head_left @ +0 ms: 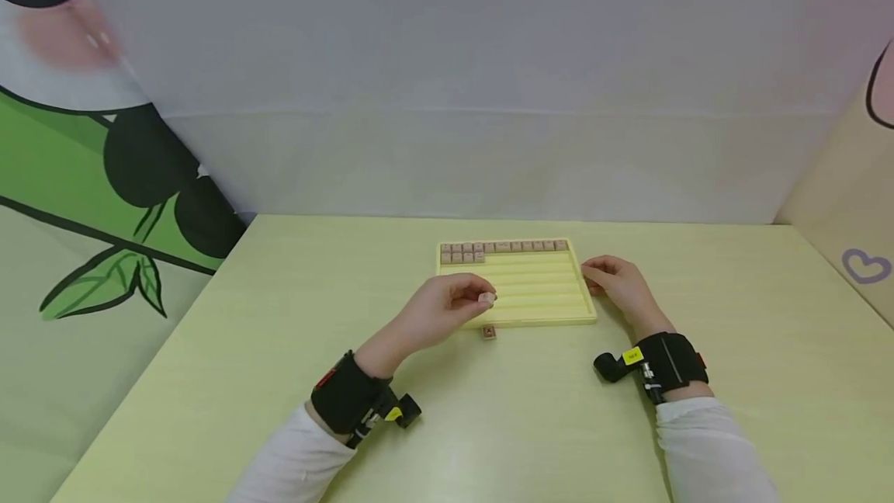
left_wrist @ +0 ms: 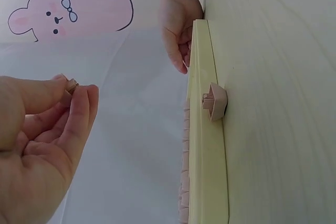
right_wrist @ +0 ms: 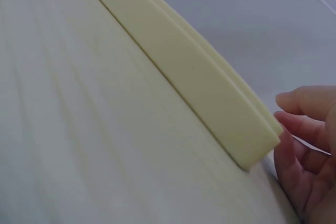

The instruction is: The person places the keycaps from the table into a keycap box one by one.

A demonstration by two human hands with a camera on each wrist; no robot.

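The left hand [head_left: 447, 307] pinches a small wooden tile [left_wrist: 70, 84] between thumb and fingertips, held above the near left part of the yellow tray [head_left: 538, 289]. The right hand [head_left: 618, 279] rests with relaxed fingers against the tray's right edge, gripping nothing. Another tile [head_left: 488, 332] lies on the worktop [head_left: 531, 418] just below the left hand, touching the tray's near rim, and rows of tiles [head_left: 499, 248] fill the far end beyond both hands.

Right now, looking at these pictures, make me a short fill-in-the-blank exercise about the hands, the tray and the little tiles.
1. The left hand pinches a small ____ between thumb and fingers.
2. The right hand rests at the tray's ____ edge.
3. One loose tile lies on the ____, just outside the tray's near edge.
4. The tiles in the tray sit in the rows ____ from the person.

Missing words: tile; right; table; farthest
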